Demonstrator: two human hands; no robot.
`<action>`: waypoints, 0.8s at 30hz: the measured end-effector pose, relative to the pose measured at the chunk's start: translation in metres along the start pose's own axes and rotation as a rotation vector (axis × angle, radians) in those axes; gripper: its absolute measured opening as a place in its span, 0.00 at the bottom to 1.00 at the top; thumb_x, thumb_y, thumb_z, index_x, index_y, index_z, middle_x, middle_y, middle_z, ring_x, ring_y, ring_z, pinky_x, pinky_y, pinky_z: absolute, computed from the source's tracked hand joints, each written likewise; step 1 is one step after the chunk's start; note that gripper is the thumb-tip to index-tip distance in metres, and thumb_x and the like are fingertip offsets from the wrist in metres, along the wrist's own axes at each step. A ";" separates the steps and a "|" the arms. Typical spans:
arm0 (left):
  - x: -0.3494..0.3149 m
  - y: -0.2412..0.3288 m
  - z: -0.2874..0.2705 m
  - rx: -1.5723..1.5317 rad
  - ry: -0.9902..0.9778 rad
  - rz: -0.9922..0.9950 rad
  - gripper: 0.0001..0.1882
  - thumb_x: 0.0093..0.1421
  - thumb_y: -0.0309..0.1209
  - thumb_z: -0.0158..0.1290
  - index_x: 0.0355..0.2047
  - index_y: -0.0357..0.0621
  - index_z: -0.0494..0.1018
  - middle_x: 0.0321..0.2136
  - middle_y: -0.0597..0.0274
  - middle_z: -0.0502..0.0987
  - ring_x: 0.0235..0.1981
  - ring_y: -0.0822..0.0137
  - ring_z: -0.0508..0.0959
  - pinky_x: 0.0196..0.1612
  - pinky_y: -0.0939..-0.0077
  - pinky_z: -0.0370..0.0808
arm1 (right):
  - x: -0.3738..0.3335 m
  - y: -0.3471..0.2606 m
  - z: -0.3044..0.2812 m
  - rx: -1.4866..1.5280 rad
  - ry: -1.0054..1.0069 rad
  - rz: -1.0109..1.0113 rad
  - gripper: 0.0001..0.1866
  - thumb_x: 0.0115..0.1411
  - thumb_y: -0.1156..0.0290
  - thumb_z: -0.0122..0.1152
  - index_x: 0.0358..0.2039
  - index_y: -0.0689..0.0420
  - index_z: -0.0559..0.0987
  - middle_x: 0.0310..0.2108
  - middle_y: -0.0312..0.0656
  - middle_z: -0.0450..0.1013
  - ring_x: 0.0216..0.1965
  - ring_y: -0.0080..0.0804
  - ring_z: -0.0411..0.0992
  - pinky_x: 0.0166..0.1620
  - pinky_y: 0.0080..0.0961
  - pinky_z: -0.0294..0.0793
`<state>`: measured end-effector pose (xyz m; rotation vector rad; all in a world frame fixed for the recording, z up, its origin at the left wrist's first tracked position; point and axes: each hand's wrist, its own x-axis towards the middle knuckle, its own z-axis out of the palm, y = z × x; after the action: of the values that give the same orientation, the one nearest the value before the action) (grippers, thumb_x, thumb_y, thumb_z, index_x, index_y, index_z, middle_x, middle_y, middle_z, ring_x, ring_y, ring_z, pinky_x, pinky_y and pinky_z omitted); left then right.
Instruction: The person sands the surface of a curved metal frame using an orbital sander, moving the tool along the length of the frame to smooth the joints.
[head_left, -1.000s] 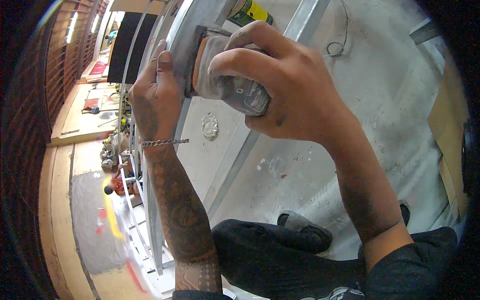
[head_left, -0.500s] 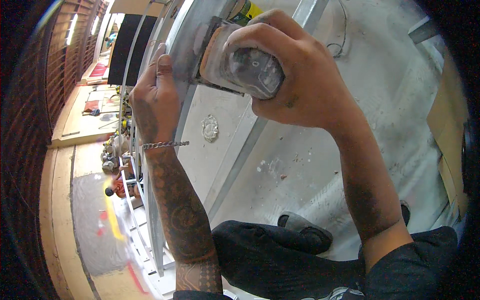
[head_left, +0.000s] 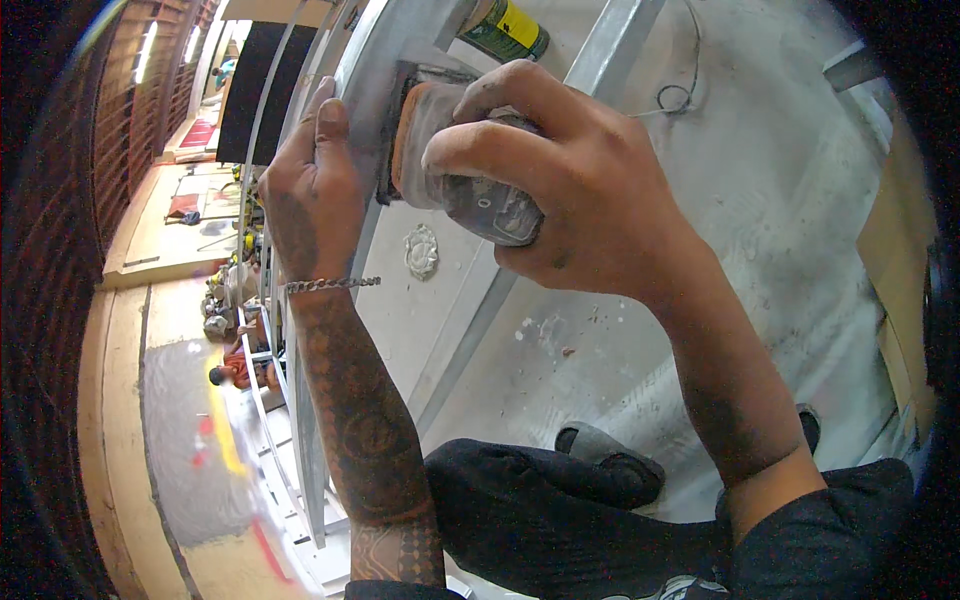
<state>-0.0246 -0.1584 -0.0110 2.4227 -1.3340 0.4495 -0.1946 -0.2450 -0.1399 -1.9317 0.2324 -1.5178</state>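
Note:
My right hand is closed round the dusty body of a small power sander with an orange band. The sander's dark pad lies against the broad face of a grey metal frame, which is smeared with pale dust. My left hand grips the frame's edge just left of the sander, thumb up and fingers partly hidden behind it. A chain bracelet circles the left wrist.
A can with a yellow label lies beyond the sander. Another grey bar slants below it. A thin cable curls on the dusty floor, and cardboard stands at the right. A person is far off at left.
The sander and my right hand have slid toward me and slightly left along the frame, showing more of the can. My left hand keeps its hold in about the same place.

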 end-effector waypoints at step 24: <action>0.000 0.005 -0.003 0.012 -0.032 -0.061 0.28 0.73 0.52 0.47 0.59 0.45 0.77 0.49 0.40 0.82 0.53 0.51 0.83 0.56 0.62 0.76 | 0.010 0.007 -0.007 0.015 0.055 -0.024 0.35 0.33 0.78 0.72 0.47 0.43 0.80 0.45 0.39 0.74 0.46 0.47 0.79 0.45 0.40 0.80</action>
<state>-0.0295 -0.1598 -0.0078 2.4826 -1.2701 0.4062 -0.1957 -0.2586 -0.1353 -1.8887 0.2217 -1.5860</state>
